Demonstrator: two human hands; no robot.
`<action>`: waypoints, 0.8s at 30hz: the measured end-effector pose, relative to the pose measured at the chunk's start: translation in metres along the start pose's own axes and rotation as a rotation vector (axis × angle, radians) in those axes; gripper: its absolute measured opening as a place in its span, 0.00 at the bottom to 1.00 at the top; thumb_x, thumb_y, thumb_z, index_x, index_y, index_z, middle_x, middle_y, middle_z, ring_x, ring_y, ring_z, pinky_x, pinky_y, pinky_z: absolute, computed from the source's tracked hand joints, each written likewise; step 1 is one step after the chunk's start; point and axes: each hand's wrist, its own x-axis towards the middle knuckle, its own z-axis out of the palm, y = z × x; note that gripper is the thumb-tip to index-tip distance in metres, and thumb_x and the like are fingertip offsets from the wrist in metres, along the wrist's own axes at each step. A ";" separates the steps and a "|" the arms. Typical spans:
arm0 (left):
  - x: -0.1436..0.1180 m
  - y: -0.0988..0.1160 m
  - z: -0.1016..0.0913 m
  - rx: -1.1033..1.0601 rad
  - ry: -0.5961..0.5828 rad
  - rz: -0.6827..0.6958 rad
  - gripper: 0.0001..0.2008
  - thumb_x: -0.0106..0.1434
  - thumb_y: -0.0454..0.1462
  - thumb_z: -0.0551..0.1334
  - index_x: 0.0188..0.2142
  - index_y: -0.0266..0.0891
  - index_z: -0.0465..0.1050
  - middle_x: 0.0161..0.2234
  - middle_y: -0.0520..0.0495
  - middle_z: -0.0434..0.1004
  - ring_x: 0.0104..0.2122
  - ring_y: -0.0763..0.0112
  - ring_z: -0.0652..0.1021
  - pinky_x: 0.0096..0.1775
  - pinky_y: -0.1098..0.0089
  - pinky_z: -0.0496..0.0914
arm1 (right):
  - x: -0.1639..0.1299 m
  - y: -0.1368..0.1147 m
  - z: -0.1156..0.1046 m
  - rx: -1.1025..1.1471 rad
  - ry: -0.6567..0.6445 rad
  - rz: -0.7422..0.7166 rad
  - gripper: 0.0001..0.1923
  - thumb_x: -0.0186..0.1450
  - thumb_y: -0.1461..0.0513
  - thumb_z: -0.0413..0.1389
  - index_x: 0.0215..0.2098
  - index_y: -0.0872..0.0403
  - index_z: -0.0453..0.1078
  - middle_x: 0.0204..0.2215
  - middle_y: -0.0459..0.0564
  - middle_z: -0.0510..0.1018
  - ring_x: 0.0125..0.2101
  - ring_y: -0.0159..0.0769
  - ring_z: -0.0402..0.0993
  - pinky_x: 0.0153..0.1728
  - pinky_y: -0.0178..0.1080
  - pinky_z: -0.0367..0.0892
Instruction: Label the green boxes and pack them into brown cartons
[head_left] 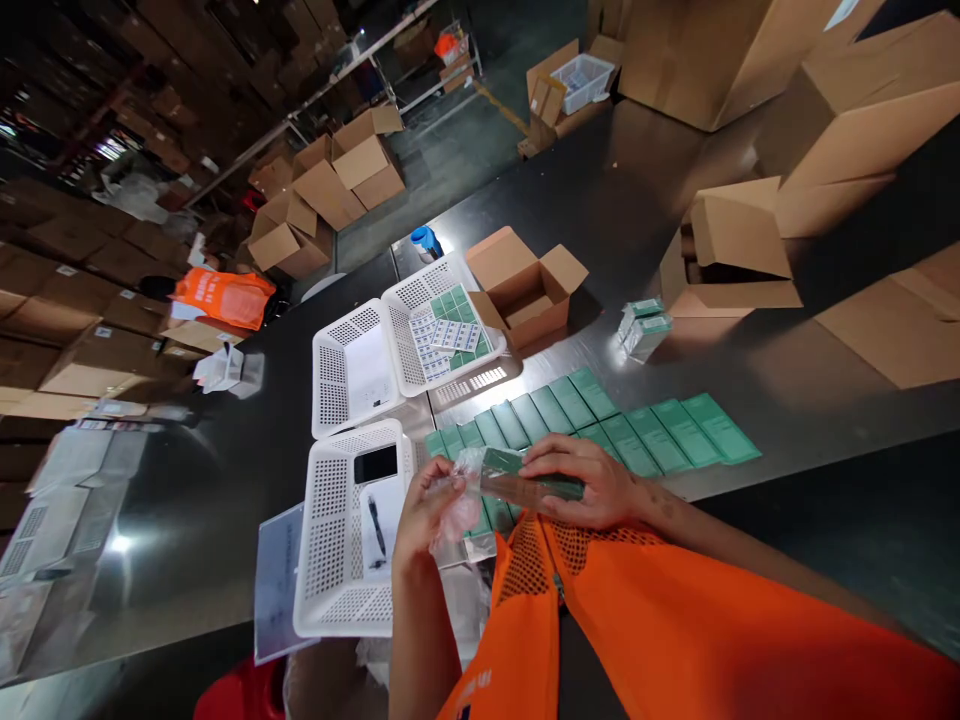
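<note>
Both hands grip one green box [525, 478] in a clear bag [461, 510]: left hand [424, 510] pinching the crinkled plastic, right hand [585, 480] closed over the box. The plastic blurs the box's print, and the orange vest [675, 620] hides the counter [787, 390] edge.

You're looking at green boxes [592, 420] in a row mid-frame on a dark grey table [787, 380] — white perforated baskets [352, 520] at centre left, brown cartons [525, 285] above, your bright orange mesh vest [675, 620] at lower right.
</note>
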 end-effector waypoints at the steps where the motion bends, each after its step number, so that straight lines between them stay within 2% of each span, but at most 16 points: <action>1: -0.001 -0.001 0.001 -0.076 0.010 -0.040 0.16 0.50 0.42 0.76 0.27 0.39 0.70 0.25 0.53 0.74 0.21 0.75 0.69 0.25 0.74 0.63 | 0.000 0.000 -0.001 -0.010 -0.018 0.007 0.23 0.61 0.65 0.59 0.55 0.50 0.72 0.43 0.55 0.78 0.43 0.40 0.78 0.41 0.39 0.75; 3: -0.002 -0.002 0.005 -0.165 0.039 -0.047 0.18 0.46 0.40 0.77 0.26 0.39 0.69 0.28 0.51 0.76 0.24 0.74 0.72 0.26 0.74 0.65 | -0.001 0.000 -0.002 -0.018 -0.053 0.026 0.24 0.61 0.65 0.59 0.57 0.50 0.71 0.45 0.56 0.77 0.44 0.41 0.78 0.43 0.40 0.75; 4: -0.003 -0.002 0.008 -0.192 0.050 -0.025 0.18 0.46 0.40 0.77 0.25 0.38 0.69 0.32 0.49 0.79 0.28 0.71 0.76 0.29 0.74 0.68 | -0.001 0.001 -0.002 -0.017 -0.070 0.036 0.24 0.61 0.65 0.59 0.57 0.50 0.71 0.46 0.56 0.77 0.44 0.41 0.78 0.43 0.40 0.75; 6: -0.003 -0.003 0.013 -0.256 0.062 0.049 0.18 0.45 0.39 0.78 0.24 0.39 0.69 0.45 0.45 0.81 0.37 0.65 0.79 0.32 0.73 0.71 | 0.000 0.001 -0.001 -0.016 -0.096 0.049 0.24 0.62 0.64 0.59 0.57 0.51 0.71 0.47 0.57 0.76 0.45 0.41 0.78 0.44 0.40 0.75; 7: -0.003 -0.004 0.013 -0.282 0.070 0.094 0.17 0.45 0.39 0.77 0.24 0.39 0.70 0.51 0.45 0.79 0.37 0.66 0.79 0.31 0.73 0.71 | 0.000 0.002 0.000 -0.019 -0.104 0.053 0.23 0.62 0.64 0.59 0.56 0.51 0.71 0.48 0.57 0.75 0.45 0.41 0.78 0.45 0.40 0.75; 11: 0.003 -0.003 -0.003 -0.316 0.136 0.343 0.11 0.53 0.41 0.74 0.27 0.41 0.74 0.68 0.53 0.62 0.22 0.82 0.70 0.21 0.73 0.68 | 0.000 0.003 0.000 -0.049 -0.069 0.071 0.20 0.64 0.64 0.58 0.54 0.50 0.73 0.46 0.55 0.77 0.43 0.40 0.78 0.43 0.39 0.76; 12: 0.005 -0.001 -0.010 -0.320 0.175 0.402 0.11 0.53 0.43 0.74 0.30 0.43 0.76 0.69 0.53 0.60 0.21 0.83 0.70 0.22 0.73 0.68 | -0.001 0.003 -0.001 -0.049 -0.032 0.082 0.19 0.64 0.63 0.58 0.53 0.50 0.74 0.45 0.55 0.78 0.43 0.40 0.78 0.43 0.39 0.76; 14: 0.010 0.000 -0.021 -0.294 0.233 0.438 0.15 0.53 0.45 0.74 0.38 0.45 0.79 0.67 0.49 0.63 0.28 0.78 0.76 0.27 0.74 0.72 | -0.004 0.003 -0.002 -0.016 0.071 0.136 0.18 0.65 0.62 0.58 0.53 0.49 0.75 0.45 0.55 0.79 0.45 0.42 0.78 0.45 0.43 0.76; 16: 0.014 -0.001 -0.022 -0.243 0.194 0.333 0.24 0.51 0.48 0.75 0.46 0.44 0.78 0.62 0.42 0.70 0.42 0.67 0.79 0.37 0.71 0.75 | -0.007 0.001 0.000 0.049 0.154 0.218 0.20 0.66 0.60 0.58 0.57 0.49 0.73 0.52 0.56 0.77 0.51 0.45 0.77 0.50 0.47 0.75; 18: 0.016 -0.007 -0.008 -0.254 0.079 0.188 0.32 0.49 0.52 0.75 0.51 0.43 0.77 0.58 0.39 0.73 0.51 0.57 0.77 0.45 0.65 0.75 | -0.009 -0.001 0.004 0.104 0.163 0.267 0.24 0.68 0.58 0.58 0.62 0.48 0.69 0.61 0.57 0.72 0.58 0.49 0.71 0.55 0.51 0.72; 20: 0.017 -0.016 0.020 -0.332 0.023 0.082 0.35 0.48 0.56 0.74 0.52 0.45 0.75 0.54 0.40 0.76 0.51 0.54 0.78 0.45 0.61 0.75 | -0.010 -0.002 0.012 0.130 0.139 0.247 0.26 0.69 0.59 0.57 0.65 0.47 0.66 0.65 0.56 0.67 0.62 0.49 0.66 0.59 0.52 0.68; 22: 0.016 -0.025 0.052 -0.389 0.058 0.029 0.32 0.49 0.56 0.74 0.49 0.44 0.76 0.49 0.41 0.79 0.47 0.55 0.79 0.44 0.61 0.75 | -0.010 -0.003 0.020 0.123 0.157 0.203 0.26 0.69 0.60 0.56 0.65 0.47 0.66 0.63 0.55 0.69 0.62 0.47 0.68 0.60 0.51 0.67; 24: 0.012 -0.033 0.082 -0.402 0.057 -0.019 0.27 0.48 0.52 0.75 0.45 0.44 0.76 0.43 0.43 0.81 0.41 0.59 0.80 0.41 0.63 0.75 | -0.011 -0.003 0.025 0.069 0.249 0.184 0.23 0.68 0.62 0.56 0.62 0.48 0.69 0.58 0.55 0.75 0.57 0.46 0.73 0.57 0.48 0.71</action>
